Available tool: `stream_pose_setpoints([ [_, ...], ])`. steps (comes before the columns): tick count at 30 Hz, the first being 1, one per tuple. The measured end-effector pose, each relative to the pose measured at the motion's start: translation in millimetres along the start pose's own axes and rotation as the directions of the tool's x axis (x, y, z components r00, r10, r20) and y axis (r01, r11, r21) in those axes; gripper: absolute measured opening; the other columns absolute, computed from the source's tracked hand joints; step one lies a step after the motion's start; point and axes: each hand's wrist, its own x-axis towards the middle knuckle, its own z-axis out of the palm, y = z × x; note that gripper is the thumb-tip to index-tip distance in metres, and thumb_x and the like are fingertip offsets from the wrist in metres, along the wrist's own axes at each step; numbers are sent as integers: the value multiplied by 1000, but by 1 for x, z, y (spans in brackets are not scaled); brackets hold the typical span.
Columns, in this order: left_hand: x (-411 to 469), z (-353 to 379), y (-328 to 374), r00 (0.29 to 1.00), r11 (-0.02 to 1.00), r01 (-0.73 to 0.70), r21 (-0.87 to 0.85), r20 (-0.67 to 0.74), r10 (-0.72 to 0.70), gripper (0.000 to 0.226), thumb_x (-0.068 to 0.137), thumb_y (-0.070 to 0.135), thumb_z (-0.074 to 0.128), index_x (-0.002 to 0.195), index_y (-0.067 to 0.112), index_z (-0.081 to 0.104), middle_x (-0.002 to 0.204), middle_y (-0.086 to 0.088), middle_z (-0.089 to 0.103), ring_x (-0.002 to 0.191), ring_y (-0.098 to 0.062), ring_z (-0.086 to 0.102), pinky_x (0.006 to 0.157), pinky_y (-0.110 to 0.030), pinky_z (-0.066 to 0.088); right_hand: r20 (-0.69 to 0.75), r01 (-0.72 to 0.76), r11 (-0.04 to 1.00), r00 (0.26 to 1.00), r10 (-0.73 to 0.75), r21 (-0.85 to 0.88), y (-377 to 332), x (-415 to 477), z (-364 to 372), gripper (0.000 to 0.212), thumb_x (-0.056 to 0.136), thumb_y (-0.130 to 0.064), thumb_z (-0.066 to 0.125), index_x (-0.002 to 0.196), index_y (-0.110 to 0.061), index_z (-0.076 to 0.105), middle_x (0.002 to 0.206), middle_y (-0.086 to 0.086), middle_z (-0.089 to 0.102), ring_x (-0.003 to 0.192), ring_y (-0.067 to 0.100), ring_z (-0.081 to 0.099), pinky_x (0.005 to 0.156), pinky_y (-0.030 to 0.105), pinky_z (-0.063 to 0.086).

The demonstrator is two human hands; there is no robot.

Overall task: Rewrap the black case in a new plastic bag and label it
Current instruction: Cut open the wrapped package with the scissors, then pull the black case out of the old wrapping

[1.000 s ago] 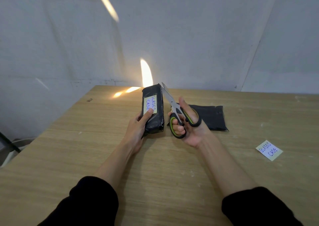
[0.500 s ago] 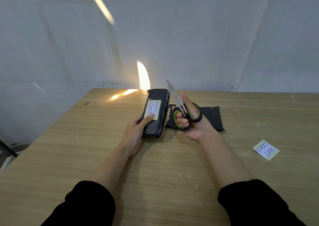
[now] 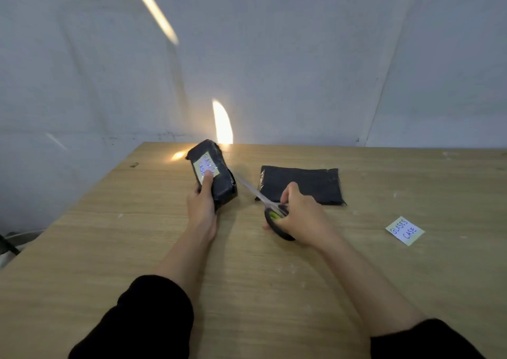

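Status: the task is at its opening step. The black case point(image 3: 216, 179) sits in its original dark wrap, the old label point(image 3: 206, 164) still on its upper face, and no cut or tear shows in the wrap. The case lies tilted at the far left of the desk point(image 3: 247, 290), close to the far edge and the wall point(image 3: 274, 57) behind it. The left hand point(image 3: 201, 207) holds the near end of the case: its grip is curled round the body, thumb pressed flat on the old label. The right hand point(image 3: 303, 218) holds the scissors point(image 3: 260, 195), its grip curled round the handles. The blades look nearly together and point at the right side of the case; whether the tip touches the wrap cannot be told. The new plastic bag point(image 3: 310, 183) lies flat and unused just beyond the right hand. The new label point(image 3: 405, 230) lies loose, well apart to the right. Remaining, as judged: cut the old wrap, remove the case, insert it in the new bag, close the bag, apply the new label. Clearances: little room beyond the case, since the far edge and wall are near. The left desk edge runs diagonally close to the case. A wide span of bare desk lies between and before the forearms; judged the better work area.
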Motion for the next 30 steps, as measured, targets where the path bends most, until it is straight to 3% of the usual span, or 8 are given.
stream_pose_setpoints([
  [2,2,-2,0,995,998,-40,41,-90,43,27,93,36,56,110,16,61,111,-4,69,102,-20,66,93,-35,51,50,13,995,999,-8,-104,2,-12,1,40,83,-38,69,105,-14,46,91,0,59,77,17,56,55,25,42],
  [5,-2,-6,1,985,976,-89,200,-126,116,37,93,38,56,120,14,61,113,-2,67,98,-15,63,84,-26,48,86,36,986,996,-23,-160,1,-22,2,38,84,-36,68,109,-14,49,100,3,61,83,19,56,66,29,46],
  [16,-28,-24,10,990,934,-128,333,94,102,36,93,38,56,122,17,59,109,2,68,91,-6,65,73,-18,49,41,173,874,984,-173,-455,-10,-25,15,31,94,-35,54,111,-9,61,112,5,57,89,16,49,71,27,42],
  [18,-31,-23,12,985,929,-142,343,137,101,32,92,38,58,117,18,62,103,4,70,83,-2,67,67,-14,50,-119,207,938,961,-248,-279,-15,-20,16,28,97,-33,49,115,-15,61,115,2,55,98,15,53,80,28,48],
  [20,-34,-22,15,979,926,-155,344,181,97,28,92,37,58,112,19,63,95,6,71,74,2,68,60,-12,51,-277,236,957,943,-184,167,-24,-8,19,24,98,-28,47,115,-22,62,112,1,58,95,11,57,83,30,50],
  [23,-37,-21,15,963,907,-175,383,257,78,30,91,38,59,113,19,63,98,3,72,80,-3,70,63,-17,53,-231,180,714,973,-26,677,-38,11,24,21,97,-30,49,112,-31,64,113,-3,63,98,9,61,87,36,55],
  [26,-36,-23,11,936,880,-232,414,341,86,32,92,30,59,121,16,61,105,2,71,91,-9,69,72,-18,54,-145,103,518,989,41,849,-42,22,30,21,94,-34,57,114,-29,61,110,-1,68,100,14,66,80,36,59],
  [30,-35,-24,11,908,872,-245,424,416,53,30,93,32,56,121,23,59,102,7,70,86,-1,68,69,-14,52,-160,79,518,981,113,852,-30,31,39,31,87,-23,67,115,-29,55,113,4,68,97,18,68,82,43,59],
])
